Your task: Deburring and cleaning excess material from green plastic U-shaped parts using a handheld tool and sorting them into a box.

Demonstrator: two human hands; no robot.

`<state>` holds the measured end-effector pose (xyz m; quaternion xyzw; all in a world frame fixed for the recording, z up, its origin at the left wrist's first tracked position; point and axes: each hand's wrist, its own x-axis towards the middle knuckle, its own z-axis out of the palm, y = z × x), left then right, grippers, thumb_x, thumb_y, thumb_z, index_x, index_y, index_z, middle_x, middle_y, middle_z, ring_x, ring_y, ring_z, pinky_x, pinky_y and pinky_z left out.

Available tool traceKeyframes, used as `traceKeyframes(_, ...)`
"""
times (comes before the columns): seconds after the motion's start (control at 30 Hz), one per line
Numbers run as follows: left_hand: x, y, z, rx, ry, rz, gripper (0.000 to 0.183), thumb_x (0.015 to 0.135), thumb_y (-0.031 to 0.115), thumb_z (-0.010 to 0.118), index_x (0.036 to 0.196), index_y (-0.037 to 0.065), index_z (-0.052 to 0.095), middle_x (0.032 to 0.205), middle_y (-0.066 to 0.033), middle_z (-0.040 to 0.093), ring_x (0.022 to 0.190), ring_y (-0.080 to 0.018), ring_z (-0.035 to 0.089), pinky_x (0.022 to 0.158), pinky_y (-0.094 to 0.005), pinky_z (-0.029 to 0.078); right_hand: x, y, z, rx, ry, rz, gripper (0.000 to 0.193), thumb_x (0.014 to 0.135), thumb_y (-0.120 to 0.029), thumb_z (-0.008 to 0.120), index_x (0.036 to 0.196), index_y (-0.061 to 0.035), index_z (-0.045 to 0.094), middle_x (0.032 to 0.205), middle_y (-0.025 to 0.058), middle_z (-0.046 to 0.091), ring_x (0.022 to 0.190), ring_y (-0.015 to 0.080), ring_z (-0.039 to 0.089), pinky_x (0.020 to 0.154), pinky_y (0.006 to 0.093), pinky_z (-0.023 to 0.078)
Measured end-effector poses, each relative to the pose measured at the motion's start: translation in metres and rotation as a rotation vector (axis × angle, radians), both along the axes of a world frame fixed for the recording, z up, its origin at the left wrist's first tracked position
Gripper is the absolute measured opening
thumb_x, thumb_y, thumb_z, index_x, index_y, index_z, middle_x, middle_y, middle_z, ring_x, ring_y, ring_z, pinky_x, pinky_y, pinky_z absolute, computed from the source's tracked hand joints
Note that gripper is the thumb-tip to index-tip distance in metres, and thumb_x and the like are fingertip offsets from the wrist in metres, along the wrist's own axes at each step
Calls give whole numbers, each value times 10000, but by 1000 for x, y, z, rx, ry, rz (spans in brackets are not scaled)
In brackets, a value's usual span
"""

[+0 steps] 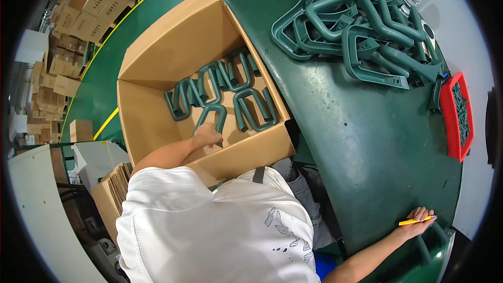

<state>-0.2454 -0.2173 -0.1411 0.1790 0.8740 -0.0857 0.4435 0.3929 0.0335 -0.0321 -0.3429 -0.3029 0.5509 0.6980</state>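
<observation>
Down in the cardboard box (173, 78), my left hand (208, 135) closes around the near end of a green U-shaped handle (215, 110). Several like it, such as a green handle (252, 109) to the right, lie on the box floor beyond my fingers. Far to the right, at the near end of the green tabletop, my right hand (421, 222) is closed on a slim yellow pen-shaped tool (412, 221). Just below that hand lies another green handle (423, 250), partly covered by it; whether my fingers also touch this handle I cannot tell.
A heap of green handles (361, 31) covers the far part of the green table (335, 126). A red bin (446, 118) of small dark pieces stands at the table's right edge. Stacked cartons (105, 0) line the floor at far left; folded cardboard (112, 186) stands left of me.
</observation>
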Motion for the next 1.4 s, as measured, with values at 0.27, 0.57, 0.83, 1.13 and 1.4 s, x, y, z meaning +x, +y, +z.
traceKeyframes(0.27, -29, -54, -30, -184, 239, -901, 168, 744, 163, 640, 882, 93, 703, 924, -98, 680, 905, -243, 654, 722, -344, 527, -2, -1, 0, 4, 1, 26, 380, 993, -356, 363, 836, -52, 529, 498, -13, 316, 406, 80, 270, 363, 205, 226)
traceKeyframes(0.57, -61, -55, -84, 27, 436, -1263, 176, 761, 116, 575, 893, 77, 684, 922, -85, 654, 936, -249, 585, 740, -335, 516, -15, -3, 0, 35, -62, 93, 321, 992, -318, 388, 933, -37, 533, 571, -14, 340, 465, 76, 297, 429, 201, 256)
traceKeyframes(0.83, -64, -40, -90, 230, 383, -1056, 177, 731, 60, 601, 886, 80, 685, 965, -148, 633, 997, -313, 560, 839, -408, 463, -57, 5, 30, -294, -452, -65, 282, 851, -97, 557, 1101, 33, 558, 711, 30, 521, 578, 127, 499, 516, 245, 409)
traceKeyframes(1.13, -44, 77, 26, 1382, 739, -670, 245, 716, -164, 481, 897, -51, 600, 887, -180, 599, 846, -328, 583, 774, -382, 476, -6, -14, 49, -467, -2028, -772, 283, 841, -178, 599, 1062, -3, 586, 1030, 169, 603, 873, 369, 622, 760, 447, 499)
traceKeyframes(1.4, 131, 162, 156, 1957, 200, -1021, 238, 606, -177, 460, 797, -63, 547, 831, -187, 630, 824, -377, 615, 728, -433, 501, 14, -12, 48, -813, -1975, -519, 355, 784, -244, 682, 1020, -9, 559, 931, 185, 626, 836, 364, 632, 728, 431, 503)
